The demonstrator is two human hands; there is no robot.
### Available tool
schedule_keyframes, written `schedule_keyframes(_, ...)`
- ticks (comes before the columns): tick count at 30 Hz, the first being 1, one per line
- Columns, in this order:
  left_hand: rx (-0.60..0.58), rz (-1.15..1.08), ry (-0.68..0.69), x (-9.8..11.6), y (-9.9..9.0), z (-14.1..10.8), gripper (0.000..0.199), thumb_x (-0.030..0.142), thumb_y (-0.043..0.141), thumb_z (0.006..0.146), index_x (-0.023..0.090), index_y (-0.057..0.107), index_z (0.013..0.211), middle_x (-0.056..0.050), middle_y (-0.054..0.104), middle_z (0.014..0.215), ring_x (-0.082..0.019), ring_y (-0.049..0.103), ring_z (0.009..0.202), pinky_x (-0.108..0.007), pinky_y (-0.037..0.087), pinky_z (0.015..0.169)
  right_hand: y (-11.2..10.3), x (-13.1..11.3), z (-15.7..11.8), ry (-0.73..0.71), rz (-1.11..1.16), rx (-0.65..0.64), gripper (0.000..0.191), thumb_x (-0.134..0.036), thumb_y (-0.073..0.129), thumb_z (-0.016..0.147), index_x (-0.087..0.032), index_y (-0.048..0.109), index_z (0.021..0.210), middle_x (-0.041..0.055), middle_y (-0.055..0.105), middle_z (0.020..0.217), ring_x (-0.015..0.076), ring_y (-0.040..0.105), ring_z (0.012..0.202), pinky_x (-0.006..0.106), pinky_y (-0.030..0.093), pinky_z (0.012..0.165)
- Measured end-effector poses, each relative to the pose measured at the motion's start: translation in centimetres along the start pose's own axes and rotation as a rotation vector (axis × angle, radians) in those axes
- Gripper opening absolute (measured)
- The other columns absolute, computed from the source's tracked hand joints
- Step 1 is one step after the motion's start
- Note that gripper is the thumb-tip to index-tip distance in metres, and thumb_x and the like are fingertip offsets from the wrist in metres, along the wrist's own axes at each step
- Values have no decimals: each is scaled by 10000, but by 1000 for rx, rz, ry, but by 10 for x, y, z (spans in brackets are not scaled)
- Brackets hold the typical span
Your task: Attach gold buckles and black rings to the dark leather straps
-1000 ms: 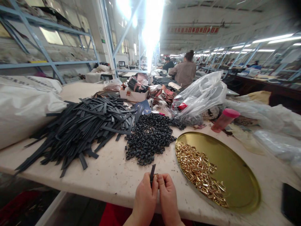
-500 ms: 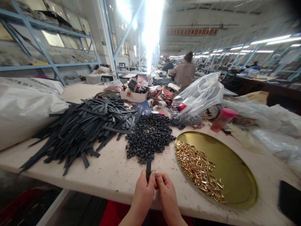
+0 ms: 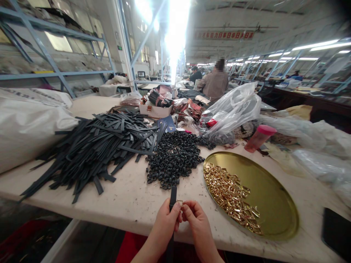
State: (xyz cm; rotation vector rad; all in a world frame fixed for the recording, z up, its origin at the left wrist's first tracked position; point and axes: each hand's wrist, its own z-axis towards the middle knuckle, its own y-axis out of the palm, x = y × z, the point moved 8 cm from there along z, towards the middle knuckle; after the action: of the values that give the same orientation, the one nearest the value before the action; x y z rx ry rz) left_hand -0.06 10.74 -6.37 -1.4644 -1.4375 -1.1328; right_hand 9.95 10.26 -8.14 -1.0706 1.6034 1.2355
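Observation:
My left hand [image 3: 163, 221] is closed on a black strap [image 3: 173, 196], whose upper end sticks up past the fingers while its tail hangs below the hand. A small gold buckle [image 3: 180, 203] sits beside the strap, between my two hands. My right hand [image 3: 199, 221] pinches at the buckle, and the left thumb tip lies against it too. Whether the strap passes through the buckle is hidden by the fingers. Just beyond lies a heap of small black loops [image 3: 175, 157]. To the right, many gold buckles [image 3: 233, 193] rest on an oval gold tray [image 3: 274, 204].
A big pile of black straps [image 3: 101, 146] covers the table's left side, beside a white sack [image 3: 30, 128]. Further back are a cardboard box [image 3: 155, 110], a clear plastic bag [image 3: 233, 107] and a pink-lidded jar [image 3: 260, 138]. A dark flat object [image 3: 336, 230] lies at right.
My hands have turned slightly apart, and more of the gold buckle shows between them. The strap's tail below my left hand has come into view. The camera view has shifted slightly.

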Motion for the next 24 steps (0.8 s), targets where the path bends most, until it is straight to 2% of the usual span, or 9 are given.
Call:
schedule_keyframes(6, -30, -31, -47, -3, 2, 2, 278, 442, 488, 751, 166, 457, 737, 92, 426, 464, -41, 315, 341, -164, 231, 347, 19, 11, -6, 229, 380, -187, 187, -336, 637, 724, -176, 588, 809, -29, 578, 572, 117, 536, 511, 244, 429, 518)
schedule_keyframes(10, -25, 28, -16, -1, 2, 4, 256, 420, 481, 761, 173, 439, 709, 97, 407, 452, -38, 318, 339, -160, 235, 344, 20, 11, -8, 258, 502, -199, 150, -245, 647, 729, -172, 584, 845, -16, 608, 644, 106, 551, 558, 225, 441, 524)
schedule_keyframes(13, -39, 47, -11, 0, 3, 4, 252, 418, 470, 767, 177, 427, 703, 98, 407, 452, -36, 313, 332, -158, 233, 338, 22, 12, -8, 260, 534, -217, 123, -227, 629, 745, -179, 575, 845, -24, 599, 620, 108, 548, 540, 221, 428, 495)
schedule_keyframes(16, -51, 50, -36, 1, 3, 3, 244, 410, 468, 769, 175, 428, 715, 97, 416, 458, -34, 317, 336, -155, 233, 342, 20, 13, -7, 253, 499, -217, 140, -245, 626, 745, -187, 563, 855, -26, 594, 622, 120, 549, 547, 237, 422, 507)
schedule_keyframes(21, -115, 48, -128, 0, 7, -2, 210, 372, 480, 755, 163, 462, 739, 90, 439, 467, -34, 317, 340, -156, 221, 348, -2, 12, -1, 164, 199, -113, 252, -288, 682, 689, -178, 570, 887, -41, 572, 635, 108, 512, 558, 235, 400, 553)
schedule_keyframes(24, -152, -5, -166, 0, 10, -6, 223, 380, 500, 743, 158, 484, 754, 85, 448, 479, -32, 309, 343, -161, 195, 357, -8, 9, 1, 146, 113, -115, 269, -293, 702, 667, -178, 578, 875, -47, 570, 646, 98, 497, 568, 226, 386, 571)
